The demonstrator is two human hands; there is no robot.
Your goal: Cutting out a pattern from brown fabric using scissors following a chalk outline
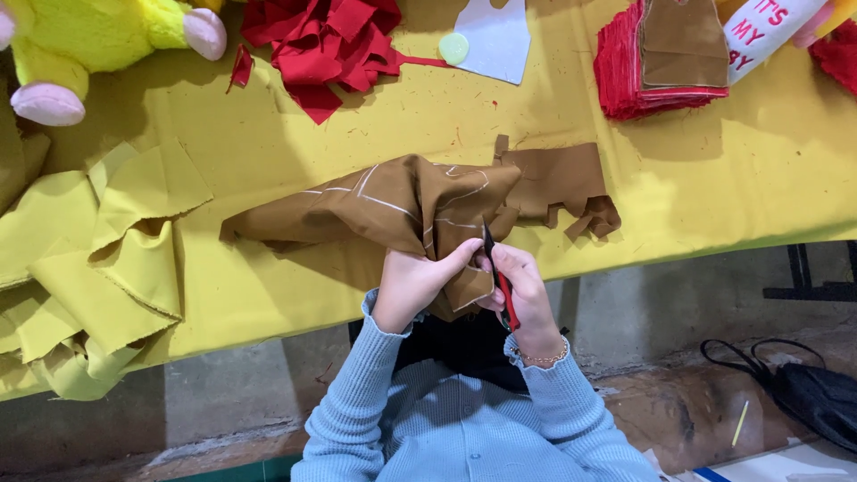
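Seen from above, at the near edge of a table [268, 134] under a yellow cloth. Brown fabric [393, 205] lay bunched across that edge, long axis running left to right, tapering to a point at the left and crumpled into a thick fold at the right, where both hands met it. Marked with pale chalk lines, some straight, some curved. Matte, woven, soft enough to hold creases.

Left hand [415, 281] closed on the lower fold, fingers curled around a hanging flap, thumb stretched toward the right hand. Right hand [522, 290] wrapped around red-handled scissors [500, 277], dark blades pointing up and away from the body into the fold, just beside the left thumb. Blades looked nearly shut, though too small to be sure. Fabric lay directly ahead of the blade tips, left hand slightly nearer the bulk of it.

Just right of the fold, brown offcuts [571, 192] with jagged, notched edges. Farther back, a heap of red scraps [326, 40], a neat red stack [629, 67] topped by a brown piece, and a grey template [495, 40] with a pale green disc. At the left, loose yellow fabric [107, 259] and a yellow plush toy [89, 36] with pink feet. On the floor at the right, a black bag [817, 397].
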